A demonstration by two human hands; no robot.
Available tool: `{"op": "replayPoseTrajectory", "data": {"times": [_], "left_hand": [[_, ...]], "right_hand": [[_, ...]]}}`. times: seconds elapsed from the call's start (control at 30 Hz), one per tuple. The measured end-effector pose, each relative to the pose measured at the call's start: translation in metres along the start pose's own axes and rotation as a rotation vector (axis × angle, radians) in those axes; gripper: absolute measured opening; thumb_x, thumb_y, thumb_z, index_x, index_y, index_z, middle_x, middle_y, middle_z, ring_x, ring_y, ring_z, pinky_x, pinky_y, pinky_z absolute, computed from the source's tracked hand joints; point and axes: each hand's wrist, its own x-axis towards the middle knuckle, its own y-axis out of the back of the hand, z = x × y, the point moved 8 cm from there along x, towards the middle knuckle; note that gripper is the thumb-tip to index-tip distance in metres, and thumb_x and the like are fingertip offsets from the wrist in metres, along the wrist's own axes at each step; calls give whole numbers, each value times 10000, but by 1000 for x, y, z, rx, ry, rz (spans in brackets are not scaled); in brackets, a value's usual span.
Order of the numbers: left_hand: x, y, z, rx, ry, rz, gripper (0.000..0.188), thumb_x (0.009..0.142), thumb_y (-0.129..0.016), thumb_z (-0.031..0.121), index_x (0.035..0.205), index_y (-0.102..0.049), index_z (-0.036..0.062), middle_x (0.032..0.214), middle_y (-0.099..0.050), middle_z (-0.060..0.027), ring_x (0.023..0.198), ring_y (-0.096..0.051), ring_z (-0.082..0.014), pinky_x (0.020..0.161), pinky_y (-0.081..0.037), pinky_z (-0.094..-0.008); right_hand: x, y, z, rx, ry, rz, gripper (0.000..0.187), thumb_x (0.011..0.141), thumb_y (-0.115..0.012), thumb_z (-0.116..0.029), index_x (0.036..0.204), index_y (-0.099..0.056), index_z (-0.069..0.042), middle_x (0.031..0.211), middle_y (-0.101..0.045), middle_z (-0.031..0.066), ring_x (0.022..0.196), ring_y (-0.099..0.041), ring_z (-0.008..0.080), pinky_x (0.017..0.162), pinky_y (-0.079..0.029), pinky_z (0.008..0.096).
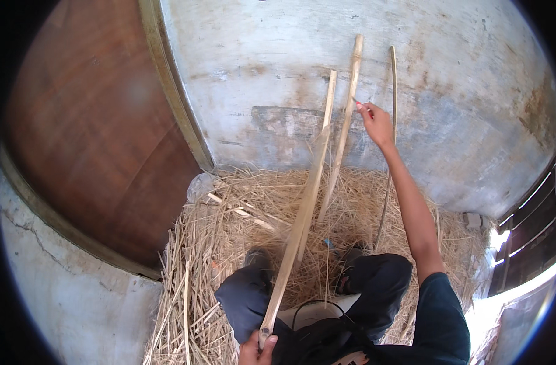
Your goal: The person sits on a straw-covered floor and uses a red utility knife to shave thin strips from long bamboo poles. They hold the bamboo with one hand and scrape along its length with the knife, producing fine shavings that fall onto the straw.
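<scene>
- The long bamboo strip (291, 255) slants up from the lap between the knees toward the pale wall (259, 48); its upper part blurs and overlaps another strip, so I cannot tell where it ends
- The left hand (252, 353) has its fingers wrapped round the strip's near end, thumb by the dark-marked knot
- The right hand (377, 126) is raised, fingers pinched on a small red-handled tool (359, 106), whose tip overlaps the leaning bamboo pole (342, 139); whether they touch I cannot tell
- The strip looks light for its length, stiff across its width and likely springy along it, so the far end may whip
- It seems dry rather than slippery, but the split edges could be sharp and splinter a sliding palm
- The knotted end looks the sturdiest hold; a second grip near mid-length would steady it
- Loose shavings (199, 267) cover the ground, and a thin rod (394, 85) leans right of the pole
</scene>
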Motion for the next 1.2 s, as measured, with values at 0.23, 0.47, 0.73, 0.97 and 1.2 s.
{"op": "replayPoseTrajectory", "data": {"times": [0.23, 0.47, 0.73, 0.97, 1.2], "left_hand": [[21, 6, -54, -356, 290, -186, 442, 1121, -539, 416, 1238, -649, 4, 802, -666, -103, 719, -665, -258, 639, -491, -392], [84, -26, 37, -773, 201, -380, 385, 1108, -543, 419, 1077, -575, 36, 744, -372, 76, 571, -308, -23, 473, -213, -213], [106, -68, 78, -753, 148, -578, 413, 1124, -534, 424, 1178, -578, 17, 777, -375, 72, 628, -308, -32, 541, -229, -212], [107, -76, 92, -536, -26, -512, 464, 1162, -453, 460, 1197, -580, 15, 839, -479, 29, 672, -363, -60, 582, -294, -235], [112, -79, 103, -371, -125, -395, 443, 1168, -445, 431, 1142, -559, 4, 824, -551, -23, 689, -459, -92, 620, -395, -272]], "right_hand": [[-15, -15, 0, 166, -2, -203, 487, 1108, -531, -462, 1219, -756, -44, 1020, -779, 122, 911, -716, 239, 787, -551, 403], [-154, 31, -136, 214, 126, -486, 351, 1127, -543, -377, 1154, -735, -84, 987, -778, 52, 824, -753, 198, 722, -595, 346], [-253, 94, -205, 335, 499, -322, 329, 859, -883, -269, 1067, -730, -66, 817, -690, 61, 639, -696, 221, 541, -527, 336], [-286, 98, -199, 244, 581, -261, 387, 805, -904, -336, 1056, -736, -95, 750, -630, 1, 578, -645, 180, 505, -497, 310], [-293, 98, -205, 224, 593, -255, 408, 808, -901, -342, 1080, -735, -87, 734, -607, -1, 578, -647, 176, 501, -493, 303]]}}
